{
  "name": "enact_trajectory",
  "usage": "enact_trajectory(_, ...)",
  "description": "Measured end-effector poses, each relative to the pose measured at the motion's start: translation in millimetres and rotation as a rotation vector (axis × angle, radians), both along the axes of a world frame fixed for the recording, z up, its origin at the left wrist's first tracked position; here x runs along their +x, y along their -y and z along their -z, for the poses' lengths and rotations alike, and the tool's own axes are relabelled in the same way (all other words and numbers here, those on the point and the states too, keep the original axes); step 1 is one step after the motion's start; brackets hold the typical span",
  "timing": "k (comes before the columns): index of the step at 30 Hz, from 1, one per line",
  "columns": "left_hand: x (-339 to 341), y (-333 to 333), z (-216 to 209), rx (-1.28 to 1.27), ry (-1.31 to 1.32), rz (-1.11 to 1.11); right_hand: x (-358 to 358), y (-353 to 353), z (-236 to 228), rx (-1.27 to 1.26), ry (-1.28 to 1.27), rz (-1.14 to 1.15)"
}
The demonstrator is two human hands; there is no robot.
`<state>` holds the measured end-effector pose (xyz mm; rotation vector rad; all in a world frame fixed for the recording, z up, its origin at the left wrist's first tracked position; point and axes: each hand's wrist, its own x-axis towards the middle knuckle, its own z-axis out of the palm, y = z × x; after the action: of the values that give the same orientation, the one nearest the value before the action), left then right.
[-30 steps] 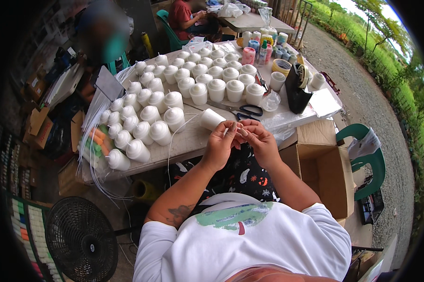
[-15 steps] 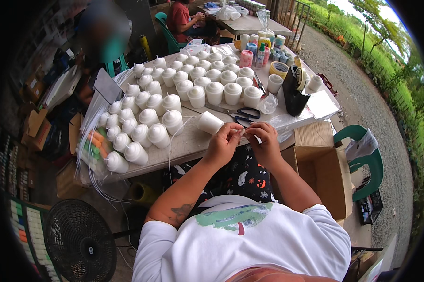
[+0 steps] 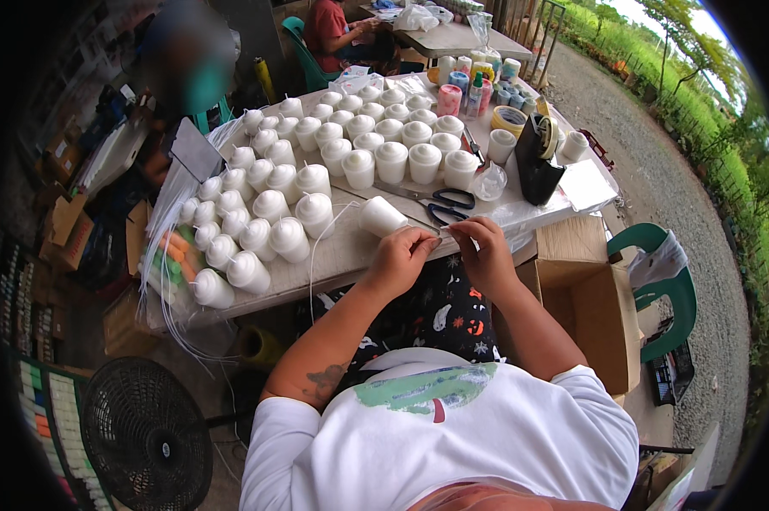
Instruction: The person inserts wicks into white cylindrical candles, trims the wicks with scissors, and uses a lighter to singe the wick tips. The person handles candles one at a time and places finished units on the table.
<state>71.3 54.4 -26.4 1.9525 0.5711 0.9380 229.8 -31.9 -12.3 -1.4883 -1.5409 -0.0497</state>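
Note:
At the table's near edge, both my hands are closed in a fingertip pinch, a little apart. My left hand [image 3: 404, 261] is just in front of a white candle [image 3: 381, 216] lying on its side. Close by on the right, my right hand [image 3: 485, 253] has a thin pale bit showing at its fingertips, too small to name. Whatever the left fingers hold is hidden. Beyond the hands lie scissors [image 3: 449, 201] with dark blue handles. A long white wick [image 3: 315, 255] trails over the table edge left of my left hand.
Rows of upright white candles [image 3: 390, 160] cover the table's left and middle. A black tape dispenser [image 3: 538, 166] and coloured candles [image 3: 449, 100] stand right. An open cardboard box [image 3: 585, 298] sits below the right edge; a black fan [image 3: 146, 434] is lower left. Other people sit beyond.
My hands have moved slightly apart, the left down and leftward, the right a little to the right. Both remain pinched. The lying candle has stayed in place.

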Motion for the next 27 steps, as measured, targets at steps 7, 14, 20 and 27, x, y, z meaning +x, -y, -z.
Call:
enact_trajectory(7,1.3,-6.0,5.4,0.188,0.076,-0.106,-1.4,-3.4,-15.0,-0.687,-0.597,-0.246)
enact_trajectory(14,-0.4,-14.7,16.3,-0.118,0.116,-0.054,11.1,-14.5,4.0,-0.697,-0.954,-0.672)
enact_trajectory(20,0.3,-17.3,26.0,-0.046,0.204,-0.052,12.9,-23.0,7.8,-0.857,-0.921,-0.679)
enact_trajectory(27,2.1,-17.9,33.1,-0.004,0.214,-0.049,12.2,-25.5,9.8,-0.677,-1.053,-0.832)
